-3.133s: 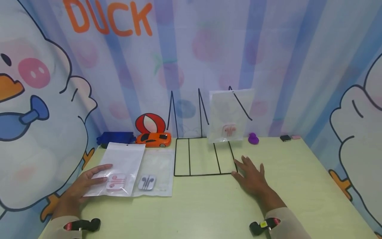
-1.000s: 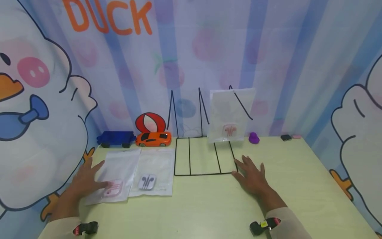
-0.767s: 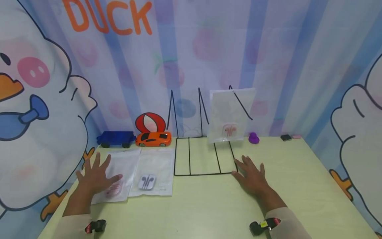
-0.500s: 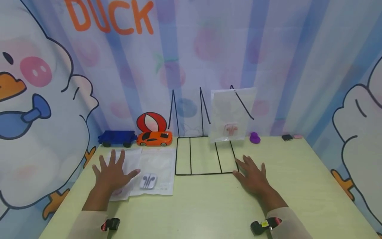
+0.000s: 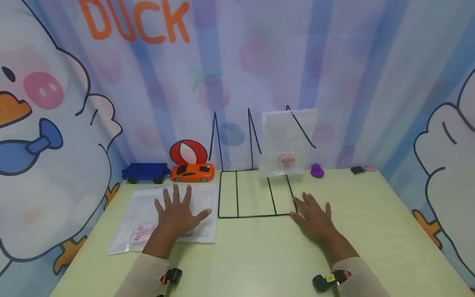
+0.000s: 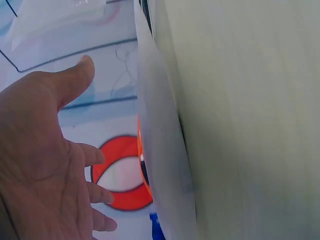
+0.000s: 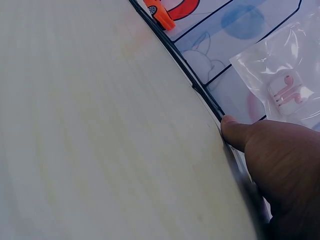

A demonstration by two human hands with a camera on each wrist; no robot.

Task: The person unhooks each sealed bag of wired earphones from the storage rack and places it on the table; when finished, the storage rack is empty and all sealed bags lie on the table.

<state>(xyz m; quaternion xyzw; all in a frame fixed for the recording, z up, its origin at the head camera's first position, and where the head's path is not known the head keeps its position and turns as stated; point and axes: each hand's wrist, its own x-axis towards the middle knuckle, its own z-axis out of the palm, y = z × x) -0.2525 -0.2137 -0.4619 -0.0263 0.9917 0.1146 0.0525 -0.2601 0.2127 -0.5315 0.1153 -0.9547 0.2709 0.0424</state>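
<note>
Two white zip pouches lie side by side on the table. The left pouch (image 5: pixel 137 210) shows pink earphones in a case (image 5: pixel 142 233); the right pouch (image 5: pixel 208 198) has its earphone case mostly hidden under my left hand (image 5: pixel 178 214). That hand is spread over both pouches, and the left wrist view shows a gap between its fingers and the pouch (image 6: pixel 165 150). My right hand (image 5: pixel 314 218) rests at the front right corner of a black wire rack (image 5: pixel 256 216), its thumb touching the wire in the right wrist view. Another pouch (image 5: pixel 283 136) with pink earphones hangs from the rack's right hook.
Behind the flat pouches stand a blue toy truck (image 5: pixel 145 172) and an orange toy car (image 5: pixel 192 173). A purple toy duck (image 5: pixel 317 170), a small black item (image 5: pixel 357 170) and a pink item (image 5: pixel 371 168) sit along the back edge. A printed curtain (image 5: pixel 352 62) closes the back.
My left hand has laid down the pink-earphone pouch, let it go, and moved right with fingers spread, over to the other pouch. My right hand has stayed at the rack corner.
</note>
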